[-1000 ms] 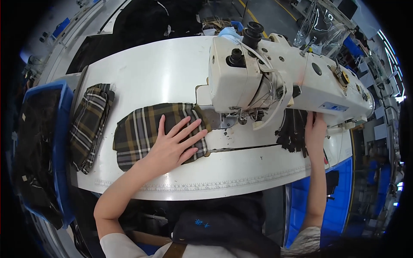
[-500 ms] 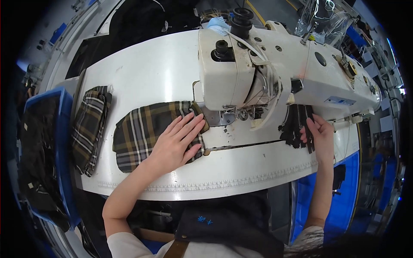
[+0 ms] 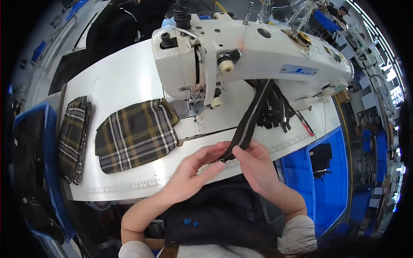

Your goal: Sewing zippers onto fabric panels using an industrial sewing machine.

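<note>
A black zipper (image 3: 250, 124) with metal teeth stretches from beneath the sewing machine's arm down to the table's front edge. Its near end is between my left hand (image 3: 195, 169) and my right hand (image 3: 259, 167), with fingers of both closed on it. More black zippers (image 3: 275, 112) lie in a bunch under the machine arm, behind the held one. To the left of the needle area, a plaid fabric piece (image 3: 137, 134) in brown, black and white lies flat, touched by neither hand.
The white sewing machine (image 3: 254, 53) spans the back of the white table. Folded plaid pieces (image 3: 73, 144) lie at the left edge, beside a blue bin (image 3: 52, 142) of dark cloth. A red-handled tool (image 3: 308, 128) lies at right, near a blue bin (image 3: 298, 176) with dark pieces.
My left hand has left the plaid fabric and moved right to the zipper's end. My right hand has drawn one zipper from the bunch toward me. The view has shifted right.
</note>
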{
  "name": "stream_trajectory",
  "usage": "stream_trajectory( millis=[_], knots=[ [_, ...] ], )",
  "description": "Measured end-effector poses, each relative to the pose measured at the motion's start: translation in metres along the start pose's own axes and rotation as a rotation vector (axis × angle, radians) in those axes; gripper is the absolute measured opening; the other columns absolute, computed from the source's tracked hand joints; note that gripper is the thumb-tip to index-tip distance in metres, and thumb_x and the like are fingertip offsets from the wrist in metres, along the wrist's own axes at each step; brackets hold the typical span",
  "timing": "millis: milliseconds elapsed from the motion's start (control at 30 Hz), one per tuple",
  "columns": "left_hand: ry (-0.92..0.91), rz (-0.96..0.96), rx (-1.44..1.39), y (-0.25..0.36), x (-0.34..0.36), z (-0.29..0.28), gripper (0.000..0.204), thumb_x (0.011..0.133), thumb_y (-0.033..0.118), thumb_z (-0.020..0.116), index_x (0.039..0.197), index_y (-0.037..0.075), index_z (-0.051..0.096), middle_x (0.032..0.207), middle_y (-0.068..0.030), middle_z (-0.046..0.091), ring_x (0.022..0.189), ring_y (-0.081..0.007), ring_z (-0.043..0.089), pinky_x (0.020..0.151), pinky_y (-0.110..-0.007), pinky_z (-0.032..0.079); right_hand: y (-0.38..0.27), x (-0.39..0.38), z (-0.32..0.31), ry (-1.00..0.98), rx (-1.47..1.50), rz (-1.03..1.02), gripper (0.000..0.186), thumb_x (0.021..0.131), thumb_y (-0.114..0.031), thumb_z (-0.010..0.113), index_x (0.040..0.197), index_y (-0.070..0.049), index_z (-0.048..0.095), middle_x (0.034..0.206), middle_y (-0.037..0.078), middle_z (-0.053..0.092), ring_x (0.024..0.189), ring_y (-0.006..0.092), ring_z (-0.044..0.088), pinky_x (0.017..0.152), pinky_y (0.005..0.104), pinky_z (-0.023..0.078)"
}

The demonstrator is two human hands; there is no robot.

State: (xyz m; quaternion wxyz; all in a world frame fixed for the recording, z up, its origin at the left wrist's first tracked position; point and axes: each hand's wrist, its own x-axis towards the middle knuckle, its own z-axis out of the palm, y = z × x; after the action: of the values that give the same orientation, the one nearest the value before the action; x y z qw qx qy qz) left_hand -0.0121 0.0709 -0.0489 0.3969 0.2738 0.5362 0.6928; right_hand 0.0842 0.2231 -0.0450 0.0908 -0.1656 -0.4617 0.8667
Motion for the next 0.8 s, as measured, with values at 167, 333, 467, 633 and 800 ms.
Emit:
stream_trajectory(
  millis=[167, 333, 467, 633, 800],
  knots=[
    [-0.009, -0.144, -0.091, -0.017, -0.009, -0.011, 0.024, 0.094, 0.011, 0.056, 0.111, -0.004, 0.056, 0.094, -0.0106, 0.066, 0.077, -0.0125, 0.064, 0.067, -0.026, 0.052, 0.011, -0.007, -0.009, 0.01, -0.384, -0.051, 0.019, 0.093, -0.006, 0.055, 0.109, 0.002, 0.054, 0.099, 0.009, 0.066, 0.084, 0.0134, 0.061, 0.072, 0.027, 0.05],
    [0.087, -0.247, -0.259, -0.016, -0.027, -0.013, 0.014, 0.095, 0.01, 0.052, 0.1, -0.003, 0.056, 0.088, -0.0115, 0.066, 0.075, -0.0144, 0.065, 0.068, -0.026, 0.053, 0.034, -0.028, -0.017, -0.016, -0.703, -0.33, 0.036, 0.093, 0.001, 0.048, 0.128, 0.003, 0.04, 0.118, 0.017, 0.059, 0.094, 0.0172, 0.063, 0.077, 0.0273, 0.052],
    [-0.164, -0.275, -0.168, -0.013, -0.052, 0.004, 0.013, 0.096, 0.009, 0.05, 0.099, -0.003, 0.052, 0.089, -0.0099, 0.066, 0.079, -0.0132, 0.065, 0.072, -0.024, 0.052, 0.016, -0.002, -0.016, -0.195, -1.006, -0.428, 0.062, 0.078, 0.013, 0.051, 0.136, -0.004, 0.041, 0.117, 0.018, 0.059, 0.097, 0.0305, 0.064, 0.081, 0.0336, 0.052],
    [-0.441, -0.124, 0.454, -0.008, -0.065, -0.005, 0.011, 0.092, 0.01, 0.055, 0.093, 0.0, 0.049, 0.072, -0.0112, 0.064, 0.062, -0.0251, 0.064, 0.053, -0.03, 0.048, -0.016, 0.041, -0.046, 0.064, -1.256, -0.814, 0.057, 0.069, 0.012, 0.054, 0.124, -0.001, 0.055, 0.094, 0.018, 0.063, 0.079, 0.0316, 0.061, 0.072, 0.0342, 0.049],
    [-0.228, 0.04, 0.699, 0.013, -0.041, -0.042, 0.019, 0.087, 0.015, 0.062, 0.077, -0.001, 0.06, 0.067, -0.0144, 0.057, 0.062, -0.0323, 0.057, 0.059, -0.038, 0.048, 0.001, 0.044, -0.036, -0.055, -1.912, -1.037, 0.057, 0.063, -0.003, 0.06, 0.12, -0.004, 0.06, 0.077, 0.008, 0.048, 0.068, 0.0211, 0.05, 0.064, 0.0306, 0.044]
  ],
)
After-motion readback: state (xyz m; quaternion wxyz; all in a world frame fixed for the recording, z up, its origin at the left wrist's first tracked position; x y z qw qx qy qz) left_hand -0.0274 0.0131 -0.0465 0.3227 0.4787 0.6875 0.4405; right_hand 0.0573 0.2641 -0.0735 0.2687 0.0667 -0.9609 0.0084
